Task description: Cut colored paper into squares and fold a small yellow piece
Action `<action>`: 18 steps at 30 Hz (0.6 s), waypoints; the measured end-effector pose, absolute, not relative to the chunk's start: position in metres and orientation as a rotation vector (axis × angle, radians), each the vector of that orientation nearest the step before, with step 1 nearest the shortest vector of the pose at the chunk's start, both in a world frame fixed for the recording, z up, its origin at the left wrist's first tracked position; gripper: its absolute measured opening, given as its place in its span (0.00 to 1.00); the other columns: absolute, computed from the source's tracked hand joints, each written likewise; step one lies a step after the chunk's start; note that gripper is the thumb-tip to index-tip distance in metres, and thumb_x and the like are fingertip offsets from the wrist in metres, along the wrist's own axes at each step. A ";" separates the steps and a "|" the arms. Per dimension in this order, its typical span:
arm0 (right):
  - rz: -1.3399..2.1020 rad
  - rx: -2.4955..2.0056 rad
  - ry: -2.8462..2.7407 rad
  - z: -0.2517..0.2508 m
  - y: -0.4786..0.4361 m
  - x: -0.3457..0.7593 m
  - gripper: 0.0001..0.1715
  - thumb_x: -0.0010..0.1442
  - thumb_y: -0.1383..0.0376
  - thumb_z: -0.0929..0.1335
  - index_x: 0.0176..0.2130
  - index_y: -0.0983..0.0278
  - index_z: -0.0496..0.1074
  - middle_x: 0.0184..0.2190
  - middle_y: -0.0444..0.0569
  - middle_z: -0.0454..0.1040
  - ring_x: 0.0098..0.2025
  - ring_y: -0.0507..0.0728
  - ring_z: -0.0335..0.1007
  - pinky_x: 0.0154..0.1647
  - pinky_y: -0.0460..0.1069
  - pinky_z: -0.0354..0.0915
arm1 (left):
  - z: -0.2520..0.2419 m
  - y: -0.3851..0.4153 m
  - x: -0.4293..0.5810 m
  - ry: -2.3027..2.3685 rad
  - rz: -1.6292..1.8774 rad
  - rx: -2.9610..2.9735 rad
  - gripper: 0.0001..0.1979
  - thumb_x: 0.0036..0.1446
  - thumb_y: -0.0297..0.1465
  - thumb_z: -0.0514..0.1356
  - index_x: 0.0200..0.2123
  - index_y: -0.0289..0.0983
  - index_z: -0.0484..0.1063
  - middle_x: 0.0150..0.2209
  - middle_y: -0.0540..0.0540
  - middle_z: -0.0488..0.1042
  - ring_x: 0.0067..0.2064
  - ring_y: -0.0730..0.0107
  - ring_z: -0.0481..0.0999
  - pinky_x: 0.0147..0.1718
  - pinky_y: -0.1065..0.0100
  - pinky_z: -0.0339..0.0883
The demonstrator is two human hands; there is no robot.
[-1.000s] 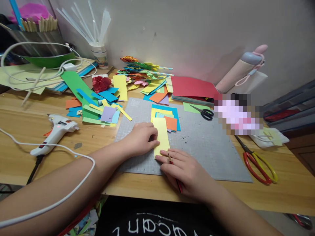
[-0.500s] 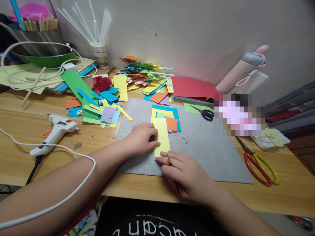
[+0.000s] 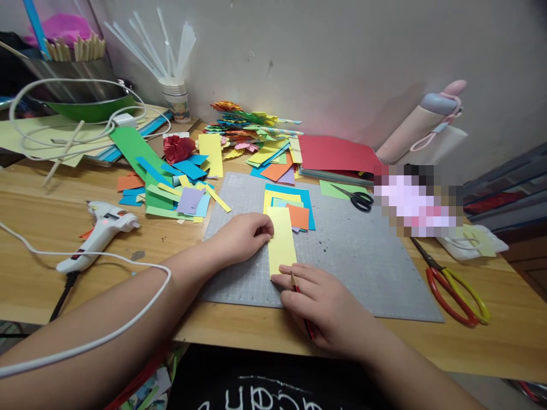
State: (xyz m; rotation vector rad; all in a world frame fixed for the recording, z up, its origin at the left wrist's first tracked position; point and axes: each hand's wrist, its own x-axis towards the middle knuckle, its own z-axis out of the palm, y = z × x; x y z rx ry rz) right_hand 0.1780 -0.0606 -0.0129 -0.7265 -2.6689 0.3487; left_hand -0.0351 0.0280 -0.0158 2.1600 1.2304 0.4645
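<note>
A pale yellow paper strip (image 3: 281, 242) lies lengthwise on the grey cutting mat (image 3: 354, 273), its top end over a small stack of coloured paper pieces. My left hand (image 3: 245, 236) is at the strip's left edge, with curled fingers and the thumb closed in at the paper. My right hand (image 3: 327, 304) rests across the strip's lower end, fingertips pressing it to the mat. A red and black pencil (image 3: 306, 326) is held in that hand, its sharpened tip up between the fingers. Above the strip sit blue, yellow and orange paper pieces (image 3: 298, 217).
Small black scissors (image 3: 361, 200) lie at the mat's upper right, larger red-and-yellow-handled scissors (image 3: 455, 296) at its right edge. A white glue gun (image 3: 100, 230) is on the left, its cord near my left forearm. Paper scraps (image 3: 190, 199) and a red booklet (image 3: 335, 152) are behind.
The left thumb has drawn back from the yellow strip's surface to its left edge. The right hand and pencil stay almost the same; the whole view shifts slightly.
</note>
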 end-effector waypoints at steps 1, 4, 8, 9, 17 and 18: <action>0.344 -0.727 -2.671 -0.013 -0.061 0.178 0.13 0.58 0.75 0.60 0.40 0.63 0.69 0.51 0.51 0.73 0.57 0.59 0.64 0.56 0.58 0.63 | -0.016 0.028 -0.035 1.231 0.462 2.161 0.06 0.56 0.27 0.55 0.34 0.38 0.72 0.31 0.50 0.74 0.32 0.70 0.70 0.30 0.69 0.61; 0.337 -0.726 -2.684 -0.013 -0.061 0.178 0.13 0.58 0.75 0.61 0.40 0.63 0.69 0.51 0.50 0.73 0.57 0.60 0.63 0.57 0.57 0.61 | -0.013 0.027 -0.034 1.224 0.444 2.179 0.05 0.57 0.29 0.56 0.33 0.38 0.71 0.31 0.50 0.74 0.31 0.71 0.70 0.30 0.69 0.61; 0.318 -0.729 -2.696 -0.012 -0.061 0.176 0.12 0.58 0.74 0.61 0.39 0.64 0.69 0.50 0.49 0.73 0.56 0.59 0.63 0.58 0.55 0.57 | -0.012 0.025 -0.032 1.219 0.417 2.261 0.09 0.52 0.37 0.63 0.33 0.38 0.71 0.33 0.49 0.73 0.34 0.67 0.70 0.34 0.66 0.59; 0.296 -0.735 -2.694 -0.012 -0.062 0.176 0.11 0.58 0.74 0.61 0.39 0.63 0.69 0.49 0.49 0.74 0.55 0.59 0.63 0.58 0.55 0.56 | -0.012 0.024 -0.032 1.222 0.412 2.285 0.10 0.51 0.37 0.64 0.34 0.38 0.71 0.33 0.49 0.73 0.35 0.66 0.70 0.35 0.65 0.59; 0.131 -0.937 -2.616 -0.023 -0.081 0.165 0.07 0.57 0.71 0.64 0.37 0.62 0.69 0.44 0.46 0.77 0.38 0.56 0.65 0.41 0.54 0.52 | -0.014 0.024 -0.031 1.206 0.359 2.387 0.09 0.52 0.36 0.64 0.34 0.39 0.68 0.36 0.49 0.72 0.39 0.63 0.69 0.36 0.65 0.56; 0.132 -1.000 -2.561 -0.025 -0.084 0.163 0.06 0.57 0.71 0.65 0.36 0.62 0.69 0.42 0.46 0.77 0.37 0.56 0.64 0.40 0.54 0.51 | -0.014 0.024 -0.031 1.206 0.353 2.391 0.09 0.53 0.36 0.63 0.33 0.39 0.68 0.36 0.49 0.71 0.39 0.63 0.69 0.36 0.65 0.56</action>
